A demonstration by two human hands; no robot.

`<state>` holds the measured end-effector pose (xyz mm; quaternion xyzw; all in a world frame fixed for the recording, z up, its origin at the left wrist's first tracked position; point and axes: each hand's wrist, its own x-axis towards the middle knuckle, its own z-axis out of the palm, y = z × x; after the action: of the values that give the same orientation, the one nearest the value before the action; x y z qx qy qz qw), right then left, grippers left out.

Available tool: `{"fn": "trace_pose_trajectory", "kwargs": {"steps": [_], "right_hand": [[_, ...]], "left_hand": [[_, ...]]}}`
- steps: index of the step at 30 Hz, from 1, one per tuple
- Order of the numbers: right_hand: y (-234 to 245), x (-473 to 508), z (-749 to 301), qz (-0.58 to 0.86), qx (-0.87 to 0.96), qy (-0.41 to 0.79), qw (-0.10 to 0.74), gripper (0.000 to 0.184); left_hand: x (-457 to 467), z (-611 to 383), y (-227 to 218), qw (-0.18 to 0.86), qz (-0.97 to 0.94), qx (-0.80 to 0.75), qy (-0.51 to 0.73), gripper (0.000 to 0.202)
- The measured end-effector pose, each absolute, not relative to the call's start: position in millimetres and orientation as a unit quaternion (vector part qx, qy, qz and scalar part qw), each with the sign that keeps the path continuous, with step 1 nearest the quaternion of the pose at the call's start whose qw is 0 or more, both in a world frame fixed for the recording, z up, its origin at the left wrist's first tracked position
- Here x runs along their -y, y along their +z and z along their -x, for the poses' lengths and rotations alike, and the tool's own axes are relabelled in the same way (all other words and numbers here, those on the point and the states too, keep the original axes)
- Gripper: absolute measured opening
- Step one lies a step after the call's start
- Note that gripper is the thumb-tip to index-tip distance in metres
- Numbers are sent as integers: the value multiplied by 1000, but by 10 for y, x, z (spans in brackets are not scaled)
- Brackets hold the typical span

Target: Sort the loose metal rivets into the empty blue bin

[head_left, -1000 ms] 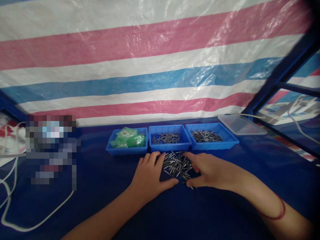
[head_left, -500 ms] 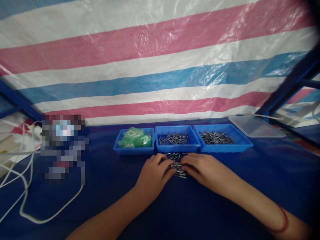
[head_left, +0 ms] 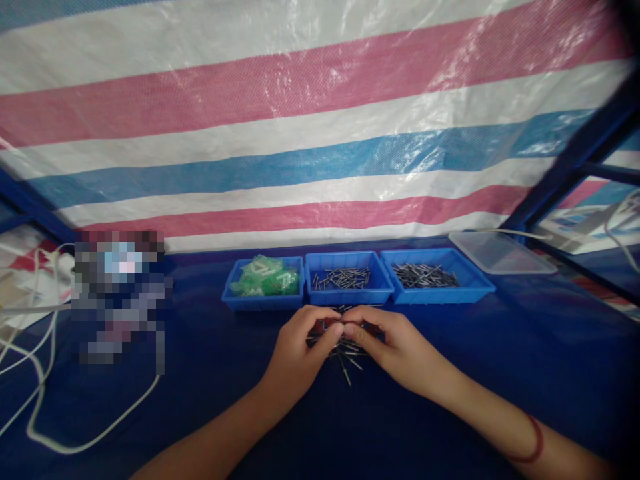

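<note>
A heap of small metal pins (head_left: 345, 357) lies on the dark blue table cover (head_left: 210, 373), just in front of three blue trays. My left hand (head_left: 300, 353) and my right hand (head_left: 390, 347) are cupped over the heap from either side, fingers curled and fingertips meeting above it. Both hands are closed around a bunch of pins, and a few pins stick out below them. The left tray (head_left: 263, 301) holds green plastic parts. The middle tray (head_left: 347, 293) and the right tray (head_left: 440, 290) hold more metal pins.
A clear plastic lid (head_left: 500, 253) lies at the back right. White cables (head_left: 60, 427) loop over the table at the left, beside a blurred-out object. A striped tarpaulin (head_left: 300, 133) hangs behind the trays. Blue frame bars (head_left: 565, 173) rise at the right.
My hands have swept in from both sides of the spread pins, pushed them into a tighter heap and closed over it, with the fingertips now touching.
</note>
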<state>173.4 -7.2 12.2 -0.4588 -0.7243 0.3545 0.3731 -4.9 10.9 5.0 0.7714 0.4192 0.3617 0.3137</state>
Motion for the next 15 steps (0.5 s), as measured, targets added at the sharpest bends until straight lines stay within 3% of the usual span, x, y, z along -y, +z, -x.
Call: {"fn": "trace_pose_trajectory", "kwargs": {"steps": [8, 15], "right_hand": [[90, 71, -1704, 451, 651, 438, 427, 17], [130, 99, -1720, 454, 637, 411, 469, 18]], "left_hand": [[-115, 53, 29, 385, -701, -442, 407, 12], [-118, 53, 47, 404, -717, -414, 390, 15]]}}
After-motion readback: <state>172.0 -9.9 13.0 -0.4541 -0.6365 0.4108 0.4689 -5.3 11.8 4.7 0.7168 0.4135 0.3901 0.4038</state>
